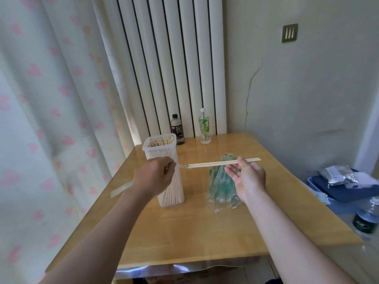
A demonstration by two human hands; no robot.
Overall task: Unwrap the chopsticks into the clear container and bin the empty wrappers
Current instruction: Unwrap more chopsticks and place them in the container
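Pinching a bare pair of chopsticks [215, 163] level between thumb and fingertips, the palm-up right hand [246, 175] is hovering, while the left hand [153, 177], fingers curled, is gripping the clear wrapper [180, 166] at their 9 o'clock tip, in front of the clear container [176, 191].

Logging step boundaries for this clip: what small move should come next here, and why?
Probably draw the hands a little further apart. The left hand pinches the wrapper, which seems to cover only the tips of the chopsticks held by the right hand. Once free, they can go into the container, already holding many.
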